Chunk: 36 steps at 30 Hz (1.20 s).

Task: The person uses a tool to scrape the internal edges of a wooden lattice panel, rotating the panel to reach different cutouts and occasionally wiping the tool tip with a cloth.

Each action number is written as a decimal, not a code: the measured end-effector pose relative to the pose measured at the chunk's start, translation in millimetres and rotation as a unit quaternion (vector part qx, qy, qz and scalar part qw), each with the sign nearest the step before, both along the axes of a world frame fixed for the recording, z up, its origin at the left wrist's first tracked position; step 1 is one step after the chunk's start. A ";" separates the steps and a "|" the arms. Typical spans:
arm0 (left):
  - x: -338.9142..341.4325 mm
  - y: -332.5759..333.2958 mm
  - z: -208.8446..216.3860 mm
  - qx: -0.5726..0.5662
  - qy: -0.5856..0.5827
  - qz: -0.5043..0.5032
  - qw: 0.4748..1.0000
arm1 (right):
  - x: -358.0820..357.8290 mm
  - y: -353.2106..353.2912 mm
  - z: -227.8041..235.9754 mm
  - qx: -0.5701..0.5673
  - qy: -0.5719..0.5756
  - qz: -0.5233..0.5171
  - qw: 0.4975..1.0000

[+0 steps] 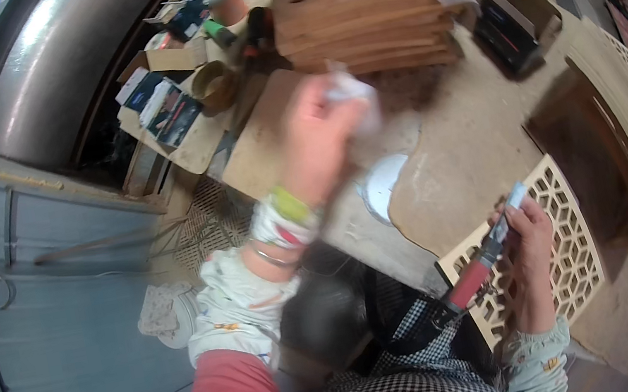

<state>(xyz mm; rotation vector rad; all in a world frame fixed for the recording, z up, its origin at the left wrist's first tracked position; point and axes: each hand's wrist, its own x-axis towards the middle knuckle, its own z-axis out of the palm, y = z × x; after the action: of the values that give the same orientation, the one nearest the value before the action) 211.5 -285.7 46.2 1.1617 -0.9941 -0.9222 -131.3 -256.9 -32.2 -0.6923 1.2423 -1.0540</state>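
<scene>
My left hand (317, 132) is raised over the table and smeared by motion. Its fingers are closed on a white crumpled piece (355, 98), paper or cloth; I cannot tell which. At the lower right, my right hand (529, 225) grips a red-bodied hand tool (472, 282) near its grey neck and pale blue end. Behind that hand lies a pale wooden lattice panel (571, 234) with cut-out geometric holes, tilted at the table's near edge. Between my hands, a round white disc (384, 183) lies partly beneath a brown flat sheet (455, 163).
Curved brown wooden pieces (365, 10) are stacked at the back. Opened boxes (168, 108), a brown cup (215, 85) and a green-ended item (220, 33) crowd the back left. A black box (506, 36) and a dark brown wooden piece (597, 154) are at right.
</scene>
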 end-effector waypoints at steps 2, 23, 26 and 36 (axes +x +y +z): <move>80.7 -9.9 12.4 -0.076 -0.042 0.135 0.987 | -4.6 0.1 -6.0 -0.003 -0.009 0.006 1.000; 191.5 -35.8 -38.2 -0.045 -0.384 0.314 0.867 | 8.8 -5.2 14.2 0.040 0.023 0.007 0.999; 43.4 43.6 -31.9 -0.038 -0.356 0.087 0.930 | 3.4 -3.1 8.1 0.031 -0.044 0.001 0.999; -188.9 210.2 -78.0 0.062 -0.192 -0.105 0.974 | 22.7 86.0 92.8 -0.105 -0.072 -0.037 0.991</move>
<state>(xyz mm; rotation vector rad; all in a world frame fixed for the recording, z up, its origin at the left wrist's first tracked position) 22.6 -75.6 -31.8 1.3929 -1.4077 -0.9556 -108.7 -171.0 60.7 -0.7196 1.0490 -1.2865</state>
